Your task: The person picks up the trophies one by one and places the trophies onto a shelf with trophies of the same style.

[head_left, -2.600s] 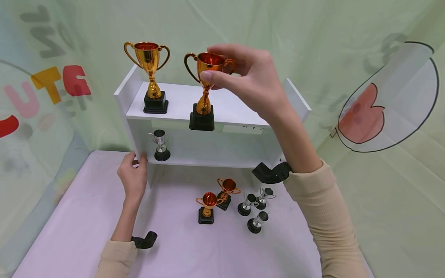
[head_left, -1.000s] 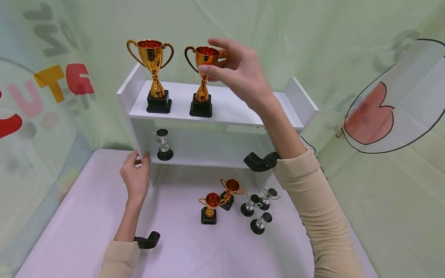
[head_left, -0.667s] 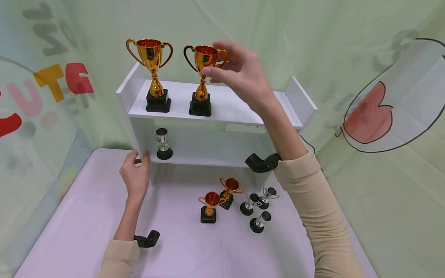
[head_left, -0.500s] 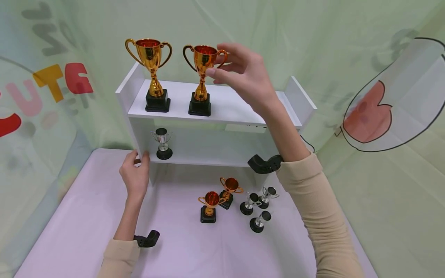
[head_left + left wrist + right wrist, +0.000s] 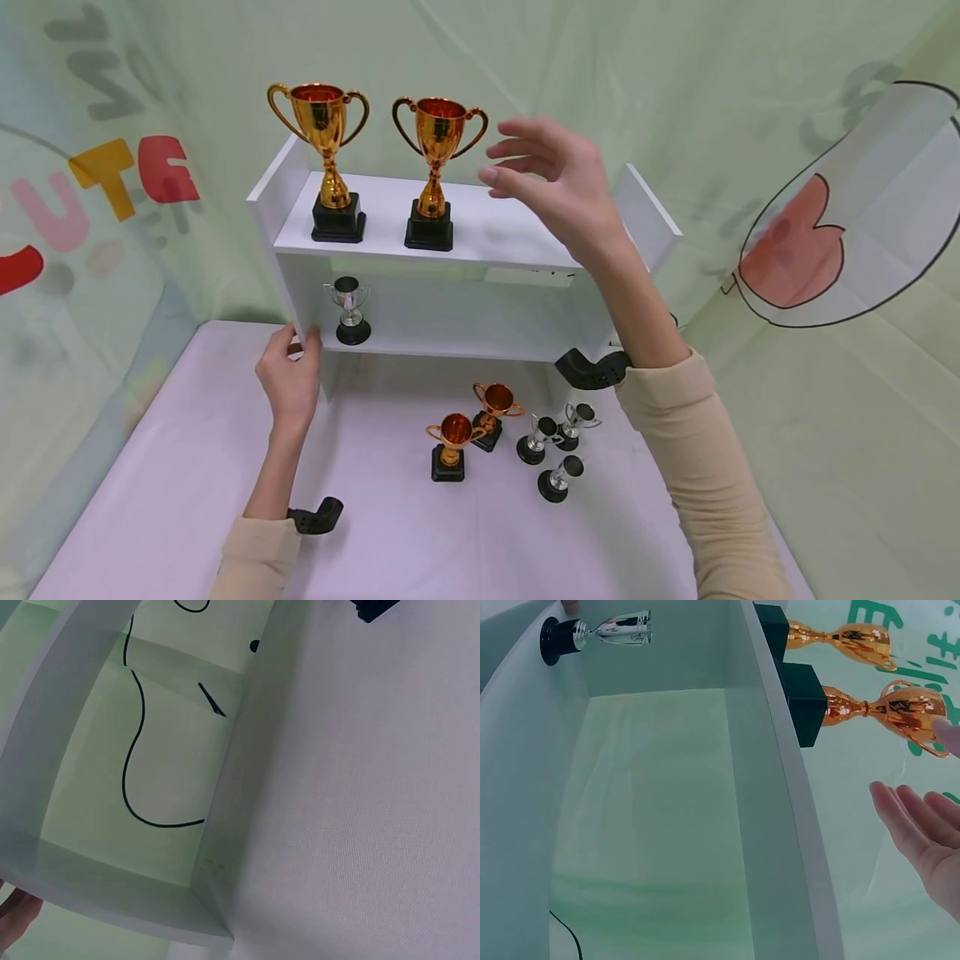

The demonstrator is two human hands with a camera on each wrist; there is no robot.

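Two gold trophies stand upright on the top board of a white shelf (image 5: 517, 235): one at the left end (image 5: 320, 125), the other, a second gold trophy (image 5: 432, 179), right of it. My right hand (image 5: 558, 187) is in the air just right of the second trophy, fingers loosely bent, holding nothing; the right wrist view shows a gap between its fingers (image 5: 904, 814) and the cup. My left hand (image 5: 288, 383) grips the front edge of the shelf's left side panel between thumb and fingers. A small silver trophy (image 5: 349, 307) stands on the middle board near that side.
On the table (image 5: 390, 542) below the shelf stand two smaller gold-orange trophies, one in front (image 5: 453, 433) and one behind (image 5: 497, 402). Three silver trophies (image 5: 560, 479) are grouped right of them. A printed curtain (image 5: 525, 50) hangs behind.
My right hand set the second gold trophy down on the top board, let go of it and drew back to the right. The left hand keeps its hold on the shelf.
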